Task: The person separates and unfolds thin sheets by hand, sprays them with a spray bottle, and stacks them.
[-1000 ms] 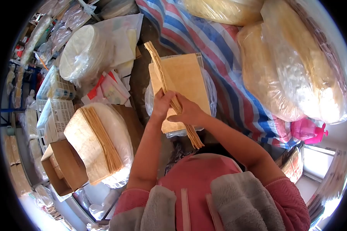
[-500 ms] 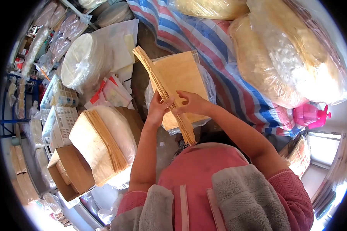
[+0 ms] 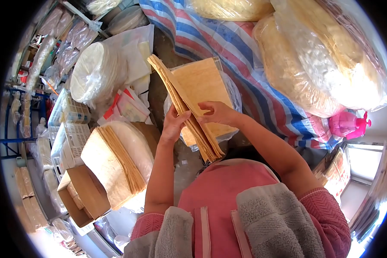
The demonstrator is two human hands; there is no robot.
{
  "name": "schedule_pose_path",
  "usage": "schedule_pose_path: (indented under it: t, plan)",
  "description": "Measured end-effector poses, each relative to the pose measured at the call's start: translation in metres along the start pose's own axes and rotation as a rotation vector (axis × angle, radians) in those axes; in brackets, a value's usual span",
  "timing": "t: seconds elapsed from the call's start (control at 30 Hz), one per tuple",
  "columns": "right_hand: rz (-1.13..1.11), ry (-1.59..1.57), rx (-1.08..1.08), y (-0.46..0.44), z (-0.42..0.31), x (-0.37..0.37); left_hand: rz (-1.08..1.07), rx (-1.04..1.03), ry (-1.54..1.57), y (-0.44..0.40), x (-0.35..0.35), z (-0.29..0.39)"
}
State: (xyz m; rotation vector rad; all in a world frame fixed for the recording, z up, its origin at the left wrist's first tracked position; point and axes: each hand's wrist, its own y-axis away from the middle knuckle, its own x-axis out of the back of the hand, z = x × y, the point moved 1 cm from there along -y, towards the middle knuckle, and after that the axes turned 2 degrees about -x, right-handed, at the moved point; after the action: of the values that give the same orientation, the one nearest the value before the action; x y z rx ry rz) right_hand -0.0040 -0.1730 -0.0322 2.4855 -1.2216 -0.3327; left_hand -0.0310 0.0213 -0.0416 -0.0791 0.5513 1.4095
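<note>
A bundle of thin tan sheets (image 3: 184, 103) stands on edge between my hands, tilted, its long layered edge facing up. My left hand (image 3: 175, 124) grips the bundle from the left, thumb over the top edge. My right hand (image 3: 220, 114) pinches at the right side of the bundle, fingertips against the sheets; a gap shows between layers near the lower end. Beneath lies a flat stack of tan sheets (image 3: 202, 73) on clear plastic wrapping (image 3: 233, 96). The lower ends of the held sheets reach close to my pink apron.
Left of me, another stack of tan sheets (image 3: 107, 167) leans beside an open cardboard box (image 3: 88, 191) and white plastic baskets (image 3: 71, 142). Round white sheets in plastic (image 3: 90, 73) stand behind. Large filled plastic bags (image 3: 305, 60) rest on a striped tarp (image 3: 241, 64); a pink spray bottle (image 3: 346, 124) is at right.
The held bundle has parted a little near its lower end and looks wider there. My right hand has shifted slightly to the right. The view has tilted slightly.
</note>
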Motion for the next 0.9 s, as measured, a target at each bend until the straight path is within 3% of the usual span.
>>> schedule_pose_path:
  t: [0.27, 0.37, 0.47, 0.57, 0.9]
  plan:
    - [-0.021, 0.132, -0.038, 0.001, -0.004, 0.008, 0.001, -0.022, 0.023, 0.003, 0.003, 0.0]
    - [0.021, -0.049, -0.161, 0.007, -0.014, 0.001, -0.007, -0.019, 0.016, 0.005, 0.004, 0.001]
    - [0.022, 0.046, 0.153, -0.014, 0.008, -0.01, -0.019, -0.003, 0.029, 0.006, 0.001, 0.004]
    - [0.063, 0.151, 0.075, -0.017, 0.007, -0.009, -0.034, 0.007, 0.036, 0.002, 0.004, -0.001]
    - [0.018, 0.008, 0.01, -0.017, 0.007, -0.003, -0.049, 0.027, 0.028, 0.004, 0.004, 0.002]
